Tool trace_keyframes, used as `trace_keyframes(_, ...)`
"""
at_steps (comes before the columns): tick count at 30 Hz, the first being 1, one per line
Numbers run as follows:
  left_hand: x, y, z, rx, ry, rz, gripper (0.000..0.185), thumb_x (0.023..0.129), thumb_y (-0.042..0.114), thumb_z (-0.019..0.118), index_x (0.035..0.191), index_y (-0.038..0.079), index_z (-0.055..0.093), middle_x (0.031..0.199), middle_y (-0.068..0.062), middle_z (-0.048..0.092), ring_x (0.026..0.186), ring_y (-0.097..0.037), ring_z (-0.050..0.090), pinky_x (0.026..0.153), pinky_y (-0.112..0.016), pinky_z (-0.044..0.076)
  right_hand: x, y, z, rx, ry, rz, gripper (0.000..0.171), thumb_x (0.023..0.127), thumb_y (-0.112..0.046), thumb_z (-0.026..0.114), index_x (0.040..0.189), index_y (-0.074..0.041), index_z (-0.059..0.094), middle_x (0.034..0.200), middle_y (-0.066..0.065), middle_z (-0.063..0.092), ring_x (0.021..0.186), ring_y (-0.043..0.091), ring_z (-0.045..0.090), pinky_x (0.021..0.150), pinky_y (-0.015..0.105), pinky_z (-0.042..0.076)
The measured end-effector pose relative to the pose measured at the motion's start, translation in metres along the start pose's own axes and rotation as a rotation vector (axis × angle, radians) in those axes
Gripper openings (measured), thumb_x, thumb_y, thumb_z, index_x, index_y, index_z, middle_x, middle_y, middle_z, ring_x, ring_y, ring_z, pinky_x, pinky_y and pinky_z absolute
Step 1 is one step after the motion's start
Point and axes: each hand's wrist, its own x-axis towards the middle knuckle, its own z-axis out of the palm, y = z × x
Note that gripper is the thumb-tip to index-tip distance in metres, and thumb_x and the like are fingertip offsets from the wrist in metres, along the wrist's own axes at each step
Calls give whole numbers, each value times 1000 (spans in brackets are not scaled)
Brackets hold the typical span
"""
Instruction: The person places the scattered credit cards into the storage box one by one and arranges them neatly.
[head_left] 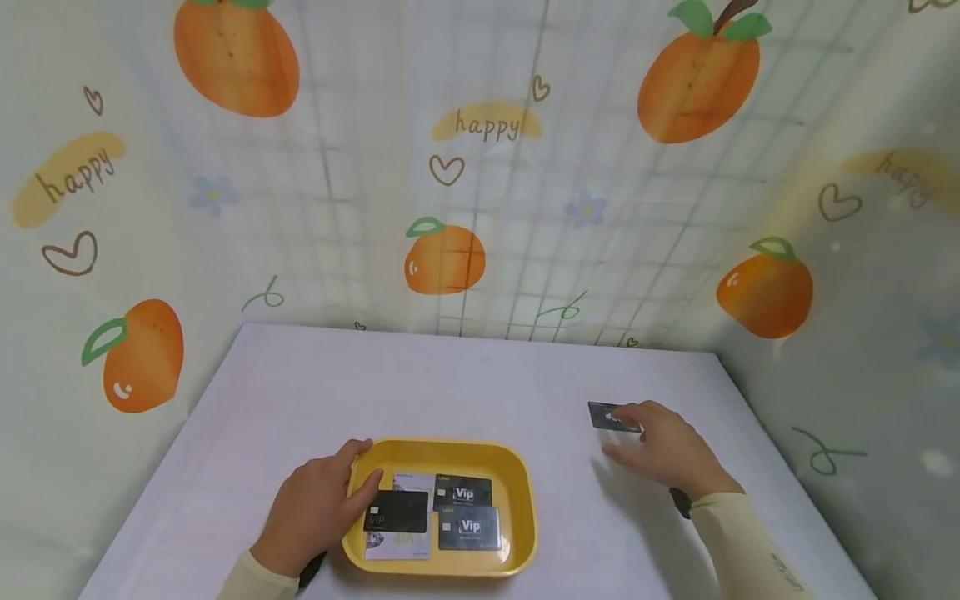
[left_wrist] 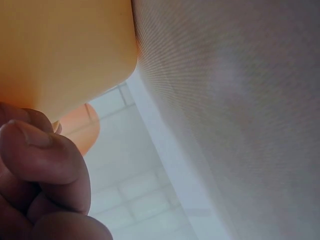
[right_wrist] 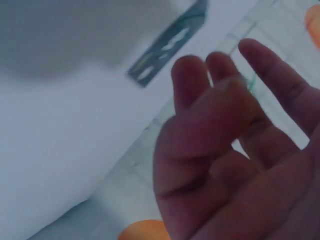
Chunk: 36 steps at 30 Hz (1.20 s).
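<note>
Here we are steadying the yellow tray (head_left: 525, 500) near the counter's (head_left: 450, 383) front edge, our left hand (head_left: 318, 512) curled over its left rim, thumb on the lip. Inside it, several VIP cards (head_left: 465, 512) are lying flat, partly overlapping. Farther back, toward the right edge, our right hand (head_left: 663, 450) is hovering with relaxed, spread fingers, gripping nothing, just beside a lone dark card (head_left: 611, 416). We are judging it thin, stiff, light and slick: best pinched by its edges.
</note>
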Motion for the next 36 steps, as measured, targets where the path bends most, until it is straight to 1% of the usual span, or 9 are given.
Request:
trace_keyframes(6,1,-1,0,-9,-9,-11,49,99,49,71,135,16,68,52,9,37,47,-10,37,49,-28,34,1,17,5,-1,-2,56,66,87,-47,84,140,-11,65,134,22,61,115,43,62,93,66,49)
trace_keyframes(8,0,-1,0,-7,-13,-17,49,99,49,71,135,16,68,52,9,37,47,-10,38,49,-27,34,3,21,8,-3,-12,66,65,88,-46,83,141,-11,64,134,24,61,116,44,62,93,67,48)
trace_keyframes(11,-1,-2,1,0,-11,-20,50,99,50,71,136,17,68,52,9,37,47,-10,37,49,-27,34,9,29,12,-7,-18,55,62,90,-42,81,141,-13,62,127,22,64,110,41,63,90,64,50)
trace_keyframes(15,-1,-4,2,0,5,-9,49,99,49,72,135,17,69,52,9,36,46,-9,36,47,-27,33,20,37,14,-7,-49,51,61,91,-37,79,143,-12,59,118,19,66,103,36,63,87,60,51)
trace_keyframes(21,0,-4,4,3,12,3,49,99,50,71,135,17,69,51,10,35,46,-8,35,48,-26,33,32,43,11,-8,-137,107,73,86,-37,82,147,-6,56,114,18,65,97,32,60,84,54,51)
trace_keyframes(24,1,-3,3,2,10,4,49,99,50,71,135,17,69,51,10,35,45,-8,35,48,-26,33,37,47,10,-11,-158,96,75,82,-36,86,144,-3,58,110,16,65,93,30,59,81,49,50)
trace_keyframes(28,1,-2,2,-1,8,2,49,99,50,71,135,17,69,51,10,36,45,-8,34,47,-26,32,43,52,7,2,-187,85,71,79,-36,91,136,-3,64,105,15,66,90,30,57,77,46,49)
trace_keyframes(33,1,-2,2,1,8,-5,50,99,50,71,135,17,69,52,10,36,46,-8,35,48,-26,33,49,54,3,44,-234,147,69,78,-36,94,133,-6,66,105,16,66,90,31,58,76,47,51)
trace_keyframes(36,0,-2,3,2,12,-3,49,98,50,72,134,16,69,52,10,35,46,-8,35,48,-26,33,51,56,1,68,-252,166,67,78,-35,95,131,-7,65,102,13,66,88,30,59,73,44,50)
